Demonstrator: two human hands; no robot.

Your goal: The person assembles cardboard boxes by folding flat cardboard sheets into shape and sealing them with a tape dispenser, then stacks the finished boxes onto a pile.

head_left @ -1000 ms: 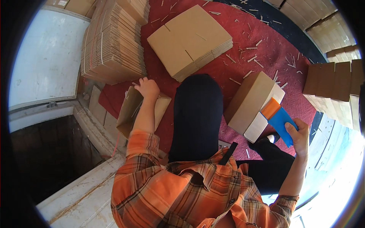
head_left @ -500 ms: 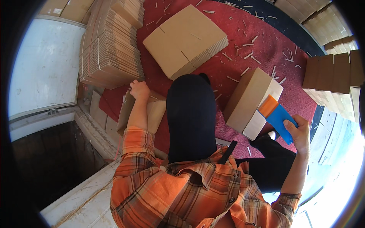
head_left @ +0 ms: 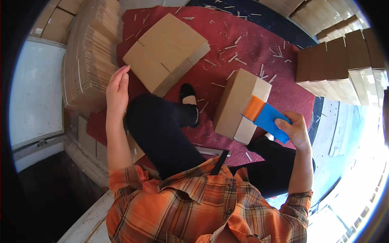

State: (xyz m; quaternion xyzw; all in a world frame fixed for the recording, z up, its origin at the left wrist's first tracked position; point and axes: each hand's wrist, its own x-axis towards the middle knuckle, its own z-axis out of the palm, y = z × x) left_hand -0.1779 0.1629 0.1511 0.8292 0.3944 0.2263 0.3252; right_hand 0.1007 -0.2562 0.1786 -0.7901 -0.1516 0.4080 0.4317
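Observation:
My left hand (head_left: 118, 91) is raised beside the near left edge of a stack of flattened cartons (head_left: 166, 50); its fingers are stretched out, with nothing visible in them. In my right hand (head_left: 297, 131) is a flat blue piece with an orange end (head_left: 272, 121), gripped at its blue end between thumb and fingers. Its orange end is over the near right side of a closed cardboard box (head_left: 233, 105); I cannot tell whether it touches. The box stands on the red carpet (head_left: 204, 85) between my feet. Part of another carton (head_left: 135, 149) shows below my left knee.
Tall bundles of flattened cardboard (head_left: 87, 69) stand at the left, near a white panel (head_left: 38, 91) and a dark opening (head_left: 52, 182). Stacked cartons (head_left: 324, 60) line the right. Pale paper strips (head_left: 233, 56) litter the carpet. My left knee (head_left: 152, 117) rises in the middle.
My left hand has left the carton by my knee and moved up toward the flattened cartons. My left knee has swung left, uncovering my foot. My right hand still holds the blue piece. The view has shifted.

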